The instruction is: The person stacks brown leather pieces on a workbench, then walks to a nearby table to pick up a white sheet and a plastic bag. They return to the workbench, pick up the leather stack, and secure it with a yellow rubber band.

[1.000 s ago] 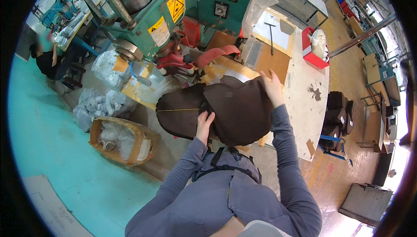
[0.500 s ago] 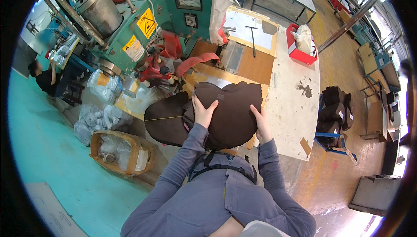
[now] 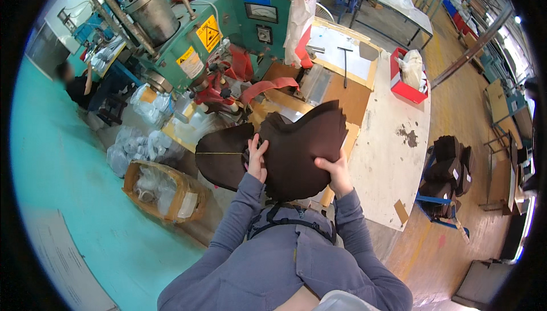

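In front of my waist is a thick stack of dark brown, curved-edge cut sheets (image 3: 299, 154); they look like fabric or foam, but I cannot tell which. My right hand (image 3: 337, 175) grips its right edge, thumb on the top face and the other fingers hidden beneath. At the stack's left edge my left hand (image 3: 257, 162) holds on, fingers pointing away from me. Just left of that hand rests another dark brown rounded stack (image 3: 221, 154) with a yellow line across it.
A green press machine (image 3: 228, 17) with red straps stands beyond the stacks. A pale worktable (image 3: 393, 157) carries a red box (image 3: 409, 77) and a black T-shaped tool (image 3: 345, 66). Left are a carton (image 3: 191, 197) and plastic bags; right, a blue rack (image 3: 439, 200) with brown stacks. Someone sits far left.
The held stack has tilted and turned, its right side now raised. My left hand has shifted to its left edge, and my right hand has moved slightly lower. The view has swung left.
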Tool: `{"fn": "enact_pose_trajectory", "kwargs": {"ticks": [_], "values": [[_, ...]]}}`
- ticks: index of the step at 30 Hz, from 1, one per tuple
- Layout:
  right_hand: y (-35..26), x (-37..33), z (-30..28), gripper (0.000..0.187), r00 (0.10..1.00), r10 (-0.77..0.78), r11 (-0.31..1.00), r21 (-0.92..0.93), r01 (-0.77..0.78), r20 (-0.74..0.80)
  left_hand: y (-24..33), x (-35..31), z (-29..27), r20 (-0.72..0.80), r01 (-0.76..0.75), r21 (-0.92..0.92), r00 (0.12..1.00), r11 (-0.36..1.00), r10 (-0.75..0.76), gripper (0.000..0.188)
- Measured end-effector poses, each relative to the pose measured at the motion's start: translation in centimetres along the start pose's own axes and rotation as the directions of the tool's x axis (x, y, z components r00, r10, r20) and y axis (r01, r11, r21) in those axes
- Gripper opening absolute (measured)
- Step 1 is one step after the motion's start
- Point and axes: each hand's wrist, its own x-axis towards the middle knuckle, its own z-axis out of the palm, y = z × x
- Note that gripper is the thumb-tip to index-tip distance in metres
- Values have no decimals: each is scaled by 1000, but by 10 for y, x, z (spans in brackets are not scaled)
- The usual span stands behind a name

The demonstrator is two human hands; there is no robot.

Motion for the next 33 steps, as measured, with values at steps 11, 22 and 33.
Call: {"fn": "enact_pose_trajectory", "kwargs": {"ticks": [11,22,33], "values": [[-34,9,-18,111,926,-362,931,101,352,110,74,-48,30,496,-344,0,815,939,298,93],[-18,-6,-37,115,909,-409,911,105,400,83,93,-84,71,462,-511,109,785,852,412,98],[-4,-35,-19,40,903,-357,838,345,423,-240,111,-132,90,673,-688,302,644,660,363,74]]}}
